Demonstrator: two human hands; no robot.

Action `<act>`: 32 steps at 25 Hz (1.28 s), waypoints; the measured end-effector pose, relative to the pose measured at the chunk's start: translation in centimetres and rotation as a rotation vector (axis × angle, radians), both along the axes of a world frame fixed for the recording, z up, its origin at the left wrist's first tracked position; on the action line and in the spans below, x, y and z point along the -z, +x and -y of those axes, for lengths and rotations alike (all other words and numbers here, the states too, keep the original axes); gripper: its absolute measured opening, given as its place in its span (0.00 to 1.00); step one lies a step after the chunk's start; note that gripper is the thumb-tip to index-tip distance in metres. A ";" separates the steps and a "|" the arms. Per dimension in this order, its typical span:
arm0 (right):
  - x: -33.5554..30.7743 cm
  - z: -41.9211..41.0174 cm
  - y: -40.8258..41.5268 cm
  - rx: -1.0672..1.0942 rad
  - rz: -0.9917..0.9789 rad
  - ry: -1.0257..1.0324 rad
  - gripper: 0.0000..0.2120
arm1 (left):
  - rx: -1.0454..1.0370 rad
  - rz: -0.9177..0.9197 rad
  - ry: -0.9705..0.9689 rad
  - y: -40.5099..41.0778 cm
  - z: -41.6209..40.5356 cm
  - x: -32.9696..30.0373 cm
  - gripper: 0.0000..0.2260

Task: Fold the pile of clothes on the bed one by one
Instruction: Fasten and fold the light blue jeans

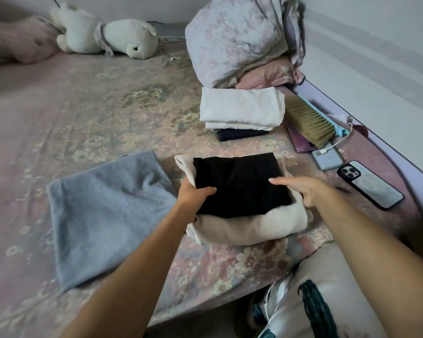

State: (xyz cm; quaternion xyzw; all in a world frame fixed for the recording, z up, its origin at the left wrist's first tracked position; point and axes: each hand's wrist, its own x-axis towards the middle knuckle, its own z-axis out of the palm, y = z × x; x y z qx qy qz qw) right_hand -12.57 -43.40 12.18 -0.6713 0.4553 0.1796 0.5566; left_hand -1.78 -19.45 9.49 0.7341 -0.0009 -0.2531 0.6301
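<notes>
Towel (108, 215) left of folded stack (242, 206), second stack (241, 109) behind, phone (370, 184) right (beside brush (308, 120))

Matt black cloth (239, 184), fuzzy grey towel (108, 215)

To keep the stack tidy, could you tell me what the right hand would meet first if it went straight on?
Probably the left hand: the right hand points leftward across the black garment, already touching it.
</notes>
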 end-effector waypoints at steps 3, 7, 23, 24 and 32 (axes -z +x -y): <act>-0.9 0.3 1.3 -0.020 0.078 -0.002 0.57 | 0.004 0.051 -0.084 0.6 -1.6 -2.3 0.19; -5.3 -4.3 6.1 -0.062 0.322 -0.037 0.43 | -0.065 0.105 -0.075 3.8 -7.9 -7.7 0.19; 3.2 -24.3 13.6 -0.321 0.217 -0.085 0.44 | -0.270 -0.228 0.025 5.3 -29.2 -1.3 0.17; 3.3 -24.1 13.7 -0.304 0.221 -0.071 0.43 | -0.267 -0.244 0.000 5.5 -29.0 -1.6 0.16; 3.3 -20.6 14.5 -0.320 0.060 0.091 0.58 | -0.065 0.232 -0.002 5.6 -26.9 -3.4 0.20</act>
